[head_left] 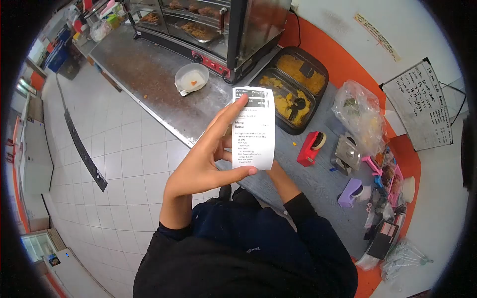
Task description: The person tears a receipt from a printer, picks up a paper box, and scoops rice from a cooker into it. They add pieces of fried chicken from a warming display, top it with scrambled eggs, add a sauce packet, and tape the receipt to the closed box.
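My left hand (198,161) is closed on a printed paper receipt (254,144), gripping it by its left side with the thumb near the bottom edge and the index finger near the top. Its printed face is turned toward me. My right hand (275,168) is lower, mostly behind the receipt. Only the wrist area shows, so its fingers and anything in them are hidden. Beyond the receipt, a black divided tray (292,125) with yellow food stands on the counter (293,149).
A glass food warmer (213,62) stands at the back, with a white bowl (192,79) before it. On the right are a red tape dispenser (309,151), a metal container (346,154), a plastic bag (360,111) and a purple tape dispenser (350,192). A whiteboard (420,107) hangs on the wall.
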Demonstrator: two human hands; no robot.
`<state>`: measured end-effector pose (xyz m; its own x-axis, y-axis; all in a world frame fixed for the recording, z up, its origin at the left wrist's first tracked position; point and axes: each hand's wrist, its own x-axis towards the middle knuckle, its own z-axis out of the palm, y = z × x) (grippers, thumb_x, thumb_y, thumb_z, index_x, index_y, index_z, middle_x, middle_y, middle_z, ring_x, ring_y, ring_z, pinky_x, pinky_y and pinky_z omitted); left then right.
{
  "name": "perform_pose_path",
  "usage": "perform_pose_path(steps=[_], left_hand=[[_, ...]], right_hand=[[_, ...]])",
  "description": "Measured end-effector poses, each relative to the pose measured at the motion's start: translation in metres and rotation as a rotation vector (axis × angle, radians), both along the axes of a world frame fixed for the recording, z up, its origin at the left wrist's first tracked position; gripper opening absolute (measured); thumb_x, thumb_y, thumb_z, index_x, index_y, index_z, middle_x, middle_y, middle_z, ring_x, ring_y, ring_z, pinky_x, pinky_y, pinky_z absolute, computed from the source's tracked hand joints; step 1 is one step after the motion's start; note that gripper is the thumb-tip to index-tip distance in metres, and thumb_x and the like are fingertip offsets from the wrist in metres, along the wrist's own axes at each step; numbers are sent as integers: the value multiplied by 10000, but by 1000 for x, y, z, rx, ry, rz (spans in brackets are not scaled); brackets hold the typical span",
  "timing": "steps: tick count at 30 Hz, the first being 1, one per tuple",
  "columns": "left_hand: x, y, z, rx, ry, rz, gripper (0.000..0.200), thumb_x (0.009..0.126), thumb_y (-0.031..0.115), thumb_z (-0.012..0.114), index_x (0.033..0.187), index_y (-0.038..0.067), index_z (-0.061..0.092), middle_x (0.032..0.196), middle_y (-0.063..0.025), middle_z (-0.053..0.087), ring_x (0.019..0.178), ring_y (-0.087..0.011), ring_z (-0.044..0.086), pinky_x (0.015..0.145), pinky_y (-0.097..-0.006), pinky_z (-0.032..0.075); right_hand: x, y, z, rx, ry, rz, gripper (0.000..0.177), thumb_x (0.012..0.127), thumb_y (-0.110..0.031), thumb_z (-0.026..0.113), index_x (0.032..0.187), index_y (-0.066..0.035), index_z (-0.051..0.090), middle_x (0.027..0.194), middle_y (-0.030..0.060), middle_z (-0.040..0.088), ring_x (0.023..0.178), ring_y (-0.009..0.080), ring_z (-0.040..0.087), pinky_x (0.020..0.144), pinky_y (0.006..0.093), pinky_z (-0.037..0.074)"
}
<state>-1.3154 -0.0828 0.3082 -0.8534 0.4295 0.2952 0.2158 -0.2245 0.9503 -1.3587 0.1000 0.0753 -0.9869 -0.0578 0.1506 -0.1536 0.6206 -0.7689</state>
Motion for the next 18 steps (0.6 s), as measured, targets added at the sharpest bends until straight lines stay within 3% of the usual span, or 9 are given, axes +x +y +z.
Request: perform_pose_path(steps=[4, 8, 10, 11, 12, 13, 15, 16, 18], left_hand=[[6, -4, 1, 12, -14, -10, 1003, 583, -31, 782, 1425, 10, 239, 1446, -188, 265, 1239, -282, 430, 905, -362, 492], [10, -5, 0, 2, 19, -18, 994, 592, -40, 775, 1426, 15, 237, 1445, -182, 269, 1237, -282, 433, 909, -367, 491], [11, -8, -2, -3, 33, -31, 964, 630, -36, 747, 1435, 32, 220, 1440, -180, 253, 1197, -278, 469, 878, -353, 511], [11, -10, -3, -8, 44, -41, 935, 668, -32, 718, 1444, 49, 204, 1436, -177, 236, 1156, -273, 505, 847, -340, 530], [11, -12, -3, -8, 45, -41, 935, 668, -32, 718, 1444, 49, 204, 1436, -177, 236, 1156, -273, 505, 847, -340, 530], [12, -12, -4, -12, 45, -40, 931, 667, -33, 717, 1443, 48, 208, 1435, -179, 237, 1145, -272, 513, 840, -335, 535], [12, -12, -5, -18, 42, -49, 928, 666, -34, 716, 1441, 47, 212, 1435, -180, 238, 1134, -271, 522, 832, -330, 539], [12, -11, -5, -23, 44, -52, 926, 665, -36, 715, 1441, 48, 215, 1434, -180, 242, 1130, -272, 525, 829, -330, 541], [13, -4, -5, -27, 46, -72, 924, 664, -39, 714, 1440, 48, 219, 1433, -179, 246, 1126, -272, 529, 827, -330, 543]], right_hand=[[-37, 11, 1, 249, 53, 22, 295, 813, -260, 625, 1014, -59, 545, 992, 122, 549, 949, 286, 509, 767, 419, 362], [-17, 9, -12, 435, 94, 22, 313, 793, -272, 637, 1007, -58, 556, 998, 125, 538, 1019, 303, 483, 834, 450, 338], [-9, 15, -20, 116, 312, -338, 337, 794, -263, 661, 1003, -30, 537, 950, 132, 538, 940, 304, 515, 794, 437, 381], [-6, 25, -45, 116, 314, -339, 337, 794, -263, 661, 1003, -30, 537, 950, 132, 538, 940, 304, 515, 794, 437, 381], [-4, 38, -85, -110, 128, -477, 340, 818, -287, 638, 994, -14, 538, 895, 134, 559, 847, 291, 550, 732, 419, 421], [1, 39, -88, -338, -63, -611, 352, 842, -311, 614, 984, 3, 539, 840, 136, 579, 754, 277, 586, 670, 402, 462], [16, 39, -96, -346, -193, -495, 336, 864, -304, 571, 973, 13, 549, 780, 136, 602, 655, 254, 598, 599, 383, 479], [23, 35, -85, -351, -319, -375, 331, 885, -296, 528, 962, 24, 559, 720, 136, 624, 557, 231, 610, 528, 364, 496], [29, 27, -45, -275, -368, -386, 321, 888, -274, 497, 953, 32, 572, 670, 135, 630, 489, 221, 601, 480, 342, 495]])
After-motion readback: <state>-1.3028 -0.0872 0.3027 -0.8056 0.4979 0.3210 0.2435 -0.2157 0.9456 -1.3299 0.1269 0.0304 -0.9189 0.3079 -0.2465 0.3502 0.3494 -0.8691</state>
